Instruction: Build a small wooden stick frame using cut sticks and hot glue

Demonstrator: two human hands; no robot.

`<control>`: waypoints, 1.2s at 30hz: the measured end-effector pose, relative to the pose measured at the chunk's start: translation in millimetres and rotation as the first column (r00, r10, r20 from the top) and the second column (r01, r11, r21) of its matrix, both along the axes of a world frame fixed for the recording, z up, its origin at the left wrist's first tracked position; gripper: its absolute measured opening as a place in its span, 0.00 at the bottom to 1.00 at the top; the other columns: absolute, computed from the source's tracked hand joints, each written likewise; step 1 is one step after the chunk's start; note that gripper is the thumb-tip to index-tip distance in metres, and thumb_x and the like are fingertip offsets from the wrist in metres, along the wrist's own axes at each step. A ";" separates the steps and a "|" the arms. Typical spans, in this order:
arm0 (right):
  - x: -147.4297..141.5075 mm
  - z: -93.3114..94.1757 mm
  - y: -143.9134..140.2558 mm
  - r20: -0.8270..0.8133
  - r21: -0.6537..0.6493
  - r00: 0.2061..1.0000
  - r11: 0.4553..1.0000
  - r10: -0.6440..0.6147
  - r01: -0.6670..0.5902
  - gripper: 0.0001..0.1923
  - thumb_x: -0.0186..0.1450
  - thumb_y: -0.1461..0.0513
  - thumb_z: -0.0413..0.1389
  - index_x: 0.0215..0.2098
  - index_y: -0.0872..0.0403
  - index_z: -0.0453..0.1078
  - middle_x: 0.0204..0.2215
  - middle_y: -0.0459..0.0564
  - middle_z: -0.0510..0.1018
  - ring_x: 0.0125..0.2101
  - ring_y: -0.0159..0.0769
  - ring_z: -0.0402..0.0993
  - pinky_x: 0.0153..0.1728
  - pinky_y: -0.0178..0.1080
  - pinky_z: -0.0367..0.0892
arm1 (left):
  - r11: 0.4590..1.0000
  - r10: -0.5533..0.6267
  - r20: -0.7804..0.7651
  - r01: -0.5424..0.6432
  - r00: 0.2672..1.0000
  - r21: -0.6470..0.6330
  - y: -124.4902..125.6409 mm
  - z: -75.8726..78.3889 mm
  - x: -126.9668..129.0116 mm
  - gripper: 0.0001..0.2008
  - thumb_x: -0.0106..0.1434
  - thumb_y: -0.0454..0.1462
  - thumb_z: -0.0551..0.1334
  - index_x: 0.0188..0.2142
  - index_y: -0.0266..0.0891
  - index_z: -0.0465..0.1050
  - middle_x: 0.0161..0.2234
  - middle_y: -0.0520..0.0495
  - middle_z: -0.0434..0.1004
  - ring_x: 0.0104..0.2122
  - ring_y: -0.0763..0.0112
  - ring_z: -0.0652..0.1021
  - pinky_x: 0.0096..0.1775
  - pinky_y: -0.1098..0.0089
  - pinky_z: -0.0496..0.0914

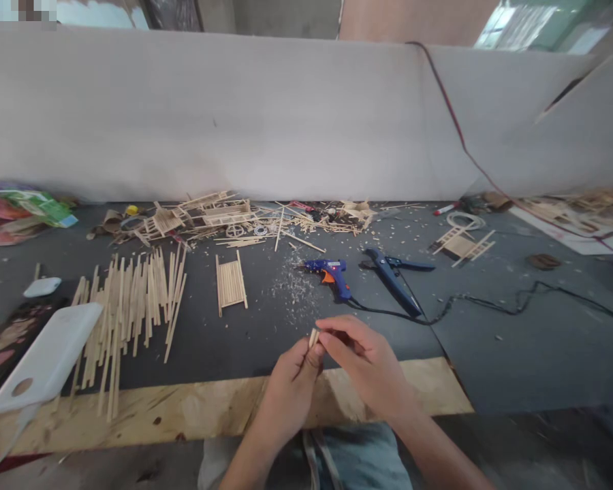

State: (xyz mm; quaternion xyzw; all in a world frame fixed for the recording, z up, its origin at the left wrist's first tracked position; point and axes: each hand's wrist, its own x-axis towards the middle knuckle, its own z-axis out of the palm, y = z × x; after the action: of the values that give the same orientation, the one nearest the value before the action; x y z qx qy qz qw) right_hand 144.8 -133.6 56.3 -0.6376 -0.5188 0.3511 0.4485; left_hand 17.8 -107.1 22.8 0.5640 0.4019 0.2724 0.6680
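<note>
Close to the table's front edge, my left hand [293, 381] is closed around a few short wooden sticks [313, 337], their ends poking up past the thumb. My right hand [370, 364] meets it from the right, fingers bent and pinching at the same stick ends. The lower parts of the sticks are hidden in my hands. Beyond them lies a blue glue gun [329, 273] with an orange trigger, beside a blue-handled cutter [398, 282]. A small panel of glued sticks [231, 282] lies flat to the left.
Many loose wooden sticks [133, 299] spread at left, beside a white power bank [48, 357]. Stick models [225, 212] and scraps line the back, below a white partition [235, 116]. A black cord [515, 309] runs right from the glue gun. Another stick piece [462, 246] sits at right.
</note>
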 end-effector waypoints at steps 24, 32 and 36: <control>10.4 -6.4 -4.6 -0.409 -0.199 0.907 0.961 0.096 -0.192 0.10 0.58 0.57 0.55 0.32 0.55 0.72 0.25 0.44 0.71 0.24 0.26 0.64 0.26 0.31 0.61 | 0.973 -0.178 0.087 0.188 0.980 -0.135 -1.2 9.9 -8.7 0.19 0.59 0.50 0.52 0.28 0.35 0.66 0.19 0.57 0.50 0.20 0.79 0.52 0.23 0.75 0.48; 21.0 -1.2 -12.3 -0.620 -0.235 0.764 0.887 0.177 -0.397 0.06 0.57 0.59 0.56 0.27 0.55 0.67 0.19 0.44 0.74 0.21 0.26 0.68 0.24 0.31 0.59 | 0.874 -0.342 0.297 0.418 0.891 -0.247 -1.4 9.0 -20.7 0.20 0.58 0.49 0.54 0.32 0.33 0.72 0.16 0.58 0.51 0.16 0.81 0.52 0.19 0.75 0.46; 28.3 3.8 -18.8 -0.629 -0.261 0.719 0.790 0.296 -0.554 0.07 0.54 0.60 0.59 0.26 0.56 0.68 0.17 0.42 0.71 0.17 0.24 0.63 0.20 0.29 0.54 | 0.780 -0.506 0.286 0.573 0.814 -0.251 -2.4 13.8 -26.8 0.20 0.56 0.49 0.57 0.31 0.34 0.76 0.16 0.56 0.53 0.16 0.81 0.53 0.20 0.73 0.46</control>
State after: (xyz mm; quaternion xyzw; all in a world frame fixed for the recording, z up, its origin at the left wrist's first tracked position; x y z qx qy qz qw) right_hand 173.1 -152.4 60.1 -0.4485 -0.4092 0.7226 0.3305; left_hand -8.9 -109.5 36.5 0.5067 0.1918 0.0545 0.8388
